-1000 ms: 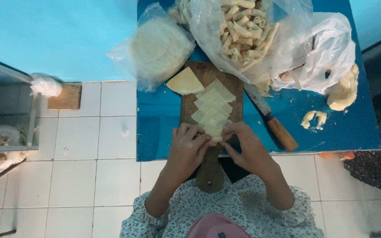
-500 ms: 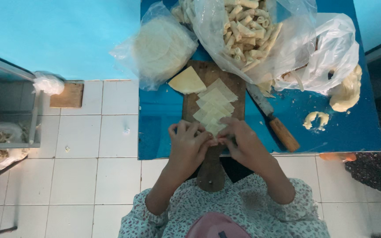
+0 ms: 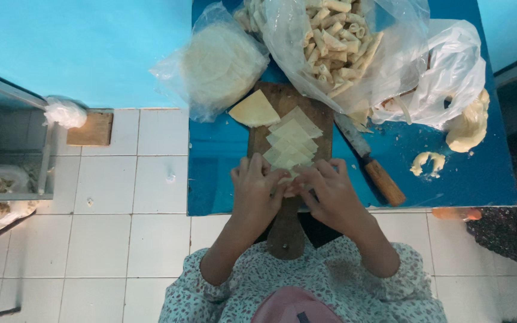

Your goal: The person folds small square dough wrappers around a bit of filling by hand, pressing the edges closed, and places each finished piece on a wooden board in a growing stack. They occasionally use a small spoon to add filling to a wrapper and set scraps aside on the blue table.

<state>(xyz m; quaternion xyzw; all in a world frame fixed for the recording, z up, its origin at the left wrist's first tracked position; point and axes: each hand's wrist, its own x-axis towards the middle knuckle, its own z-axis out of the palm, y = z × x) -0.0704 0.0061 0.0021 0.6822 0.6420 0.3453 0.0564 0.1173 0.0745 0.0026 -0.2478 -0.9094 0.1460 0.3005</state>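
Note:
My left hand (image 3: 255,191) and my right hand (image 3: 329,191) meet over the near end of a wooden cutting board (image 3: 321,107), fingertips pinched together on a pale dough wrapper (image 3: 287,177) at the front of the row. A fanned row of square dough wrappers (image 3: 291,140) lies along the board. A single fan-shaped wrapper piece (image 3: 254,110) sits at the board's far left. The board's handle (image 3: 286,230) points toward me, between my forearms.
The board rests on a blue table (image 3: 222,167). A bag of round wrappers (image 3: 216,63) lies at the far left, a bag of rolled pastries (image 3: 336,42) behind the board. A wooden-handled knife (image 3: 371,160) and lumps of dough (image 3: 467,125) lie right. White tiled floor (image 3: 109,239) is left.
Both hands have stayed at the near end of the board, their fingers working closer together on the front wrapper. The view has shifted slightly.

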